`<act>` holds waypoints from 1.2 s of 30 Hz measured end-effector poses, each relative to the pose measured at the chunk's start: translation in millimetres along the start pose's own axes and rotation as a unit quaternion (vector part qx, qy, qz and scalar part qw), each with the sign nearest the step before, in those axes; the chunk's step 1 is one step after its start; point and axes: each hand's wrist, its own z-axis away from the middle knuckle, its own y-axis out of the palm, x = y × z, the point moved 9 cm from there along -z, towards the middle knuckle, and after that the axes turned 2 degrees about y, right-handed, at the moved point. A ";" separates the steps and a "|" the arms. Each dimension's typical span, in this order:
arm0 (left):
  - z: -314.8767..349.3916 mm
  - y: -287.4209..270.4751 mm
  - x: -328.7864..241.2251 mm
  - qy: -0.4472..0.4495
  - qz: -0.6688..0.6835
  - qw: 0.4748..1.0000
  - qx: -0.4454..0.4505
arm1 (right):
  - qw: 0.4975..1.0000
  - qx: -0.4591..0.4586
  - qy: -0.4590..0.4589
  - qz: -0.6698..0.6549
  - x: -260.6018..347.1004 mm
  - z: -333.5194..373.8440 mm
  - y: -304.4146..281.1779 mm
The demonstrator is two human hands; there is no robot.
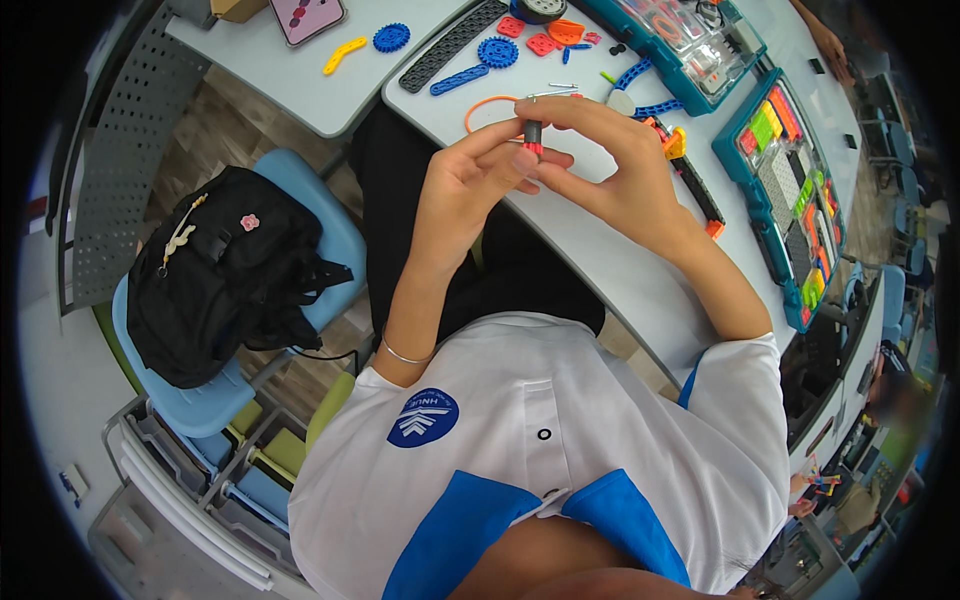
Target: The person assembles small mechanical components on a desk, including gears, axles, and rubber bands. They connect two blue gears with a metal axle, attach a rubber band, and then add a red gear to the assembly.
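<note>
Over the pale bench (600, 250): trays (790, 190) of coloured parts at right, black beam (452, 45) and blue gears (497, 51) further up. Off left, black backpack (225, 270) on blue chair (330, 225). Left hand (465, 185) and right hand (610, 160) drawn together, fingertips pinched on small black-and-red cylinder (533, 135), held just above bench edge. Judged light, rigid, smooth, easily dropped; best gripped round its sides, near the black end.
</note>
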 end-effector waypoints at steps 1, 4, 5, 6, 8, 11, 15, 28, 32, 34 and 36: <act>-1.0 -2.8 -1.7 0.006 -0.018 1.000 0.001 | 1.000 -0.005 0.013 -0.003 -3.3 2.5 -1.4; -5.8 -39.8 -23.6 0.085 -0.103 0.989 -0.069 | 0.999 -0.006 0.039 -0.005 -11.5 11.8 -0.3; -10.4 -62.9 -40.1 0.134 -0.148 0.967 -0.156 | 0.999 0.002 0.040 0.001 -13.6 18.1 2.6; -13.9 -85.0 -63.1 0.213 -0.270 0.914 -0.217 | 0.999 0.014 0.039 0.004 -14.9 22.9 7.5; -22.7 -112.2 -103.9 0.347 -0.543 0.708 -0.288 | 0.999 0.027 0.046 -0.006 -17.9 28.7 16.6; -61.9 -163.3 -113.4 0.330 -0.627 0.650 -0.276 | 0.999 0.023 0.029 -0.019 -17.2 28.8 22.5; -93.6 -216.5 -100.2 0.273 -0.673 0.627 -0.282 | 0.998 0.026 0.040 -0.038 -22.3 28.2 23.8; -92.4 -224.3 -94.3 0.255 -0.639 0.663 -0.295 | 0.996 0.029 0.065 -0.044 -29.5 27.4 27.0; -88.0 -230.9 -98.1 0.265 -0.578 0.696 -0.334 | 0.996 0.030 0.066 -0.048 -29.9 27.3 26.7; -86.6 -227.0 -99.9 0.270 -0.584 0.698 -0.313 | 0.996 0.029 0.067 -0.046 -29.7 26.9 26.3; -87.5 -222.4 -97.9 0.264 -0.630 0.677 -0.274 | 0.996 0.031 0.070 -0.044 -29.8 27.0 26.9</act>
